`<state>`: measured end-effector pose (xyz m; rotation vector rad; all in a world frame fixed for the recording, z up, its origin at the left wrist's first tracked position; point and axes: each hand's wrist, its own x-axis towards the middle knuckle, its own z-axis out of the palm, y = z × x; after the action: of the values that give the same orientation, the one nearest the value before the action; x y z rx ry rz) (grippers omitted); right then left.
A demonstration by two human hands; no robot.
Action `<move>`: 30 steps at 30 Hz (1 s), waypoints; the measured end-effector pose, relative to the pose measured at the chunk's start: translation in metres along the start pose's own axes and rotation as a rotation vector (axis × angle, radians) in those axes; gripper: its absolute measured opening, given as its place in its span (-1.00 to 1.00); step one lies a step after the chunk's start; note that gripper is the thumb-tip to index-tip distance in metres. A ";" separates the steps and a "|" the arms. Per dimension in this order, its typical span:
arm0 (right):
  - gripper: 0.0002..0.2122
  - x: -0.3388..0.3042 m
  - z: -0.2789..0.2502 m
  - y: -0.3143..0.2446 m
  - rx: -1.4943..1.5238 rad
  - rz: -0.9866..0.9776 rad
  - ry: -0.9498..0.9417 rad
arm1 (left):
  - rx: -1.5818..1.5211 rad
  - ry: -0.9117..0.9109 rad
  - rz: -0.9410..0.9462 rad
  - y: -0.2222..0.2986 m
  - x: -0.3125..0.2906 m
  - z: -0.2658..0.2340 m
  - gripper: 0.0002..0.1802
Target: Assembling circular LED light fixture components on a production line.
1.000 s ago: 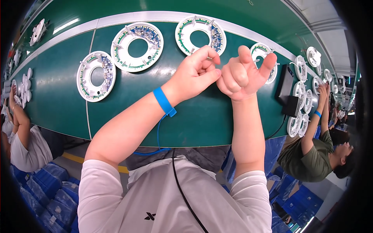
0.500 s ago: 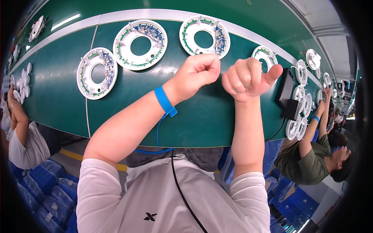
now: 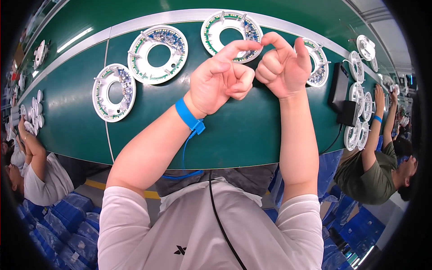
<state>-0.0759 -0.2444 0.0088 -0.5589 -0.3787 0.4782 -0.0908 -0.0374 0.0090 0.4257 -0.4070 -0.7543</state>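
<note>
My left hand (image 3: 219, 83) is raised over the green bench with its index finger stretched out, thumb apart and the other fingers curled. Opposite it, my right hand (image 3: 283, 69) has its thumb up, its index finger bent toward the left index tip and the rest folded. The two index tips meet or nearly meet; nothing shows in either hand. A blue wrist strap (image 3: 186, 113) with a coiled cord circles my left wrist. Just behind the hands lies a white ring-shaped lamp housing (image 3: 213, 36) with circuit boards, partly covered by my fingers. Another ring housing (image 3: 320, 58) sits partly behind my right hand.
Two more ring housings, one (image 3: 138, 58) beside another (image 3: 102, 92), lie at the left. A black box (image 3: 339, 87) with a cable stands at the right, near several white rings (image 3: 356, 94). Co-workers sit on both sides; blue wrapped crates (image 3: 65, 211) fill the floor at left.
Both hands have gone from mostly closed fists to extended index fingers that come together, the right hand rising. The whole view has shifted slightly.
</note>
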 end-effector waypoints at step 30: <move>-0.27 0.008 0.052 0.012 0.224 -0.114 -0.679 | 1.067 0.099 0.386 -0.015 -0.003 0.004 -0.50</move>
<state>-0.0974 -0.2101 0.0441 -0.1404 -0.9858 0.5848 -0.1036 -0.0461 0.0044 1.3311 -0.7612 -0.0771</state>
